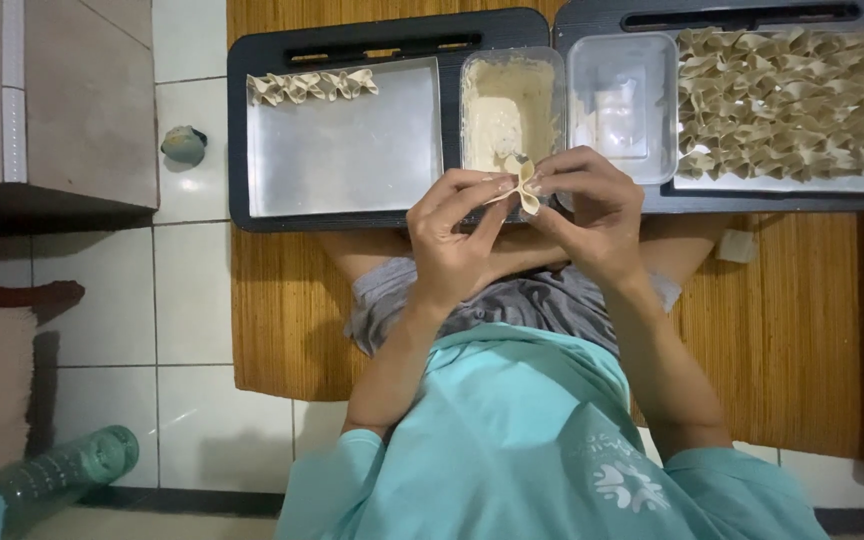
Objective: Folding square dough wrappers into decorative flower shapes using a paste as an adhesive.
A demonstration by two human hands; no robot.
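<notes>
Two black trays sit side by side on a woven mat [782, 330] laid over the tiled floor [192, 330]. Left tray [237, 130]: holds a metal sheet pan [352, 150], mostly bare, with a short row of folded dumplings [312, 86] along its far edge. Just right of the pan, on the same tray, stands a clear plastic tub [472, 75] containing pale, creamy filling [507, 110]. Right tray [592, 15]: carries a second clear tub [622, 105], contents not clearly discernible, and beside it a large batch of finished dumplings [792, 100] packed in close rows across the tray.

Surroundings, left to right: a green plastic bottle [72, 470] lies on its side at the lower left of the floor; a small round greenish object [184, 145] rests on a tile left of the first tray; a small pale block [737, 245] lies on the mat below the right tray. The person sits at the mat, knees tucked under the trays' near edge, wearing a teal shirt [512, 440] and grey shorts [512, 300].

Hands: both are raised over the lap, meeting in front of the filling tub and partly blocking its near wall. The left hand [452, 240] and right hand [597, 215] each pinch one dumpling wrapper [524, 185] between thumb and forefinger; fingers are closed on it from opposite sides, remaining fingers curled. The wrapper is held in the air, clear of both trays, folded with its edges gathered.
</notes>
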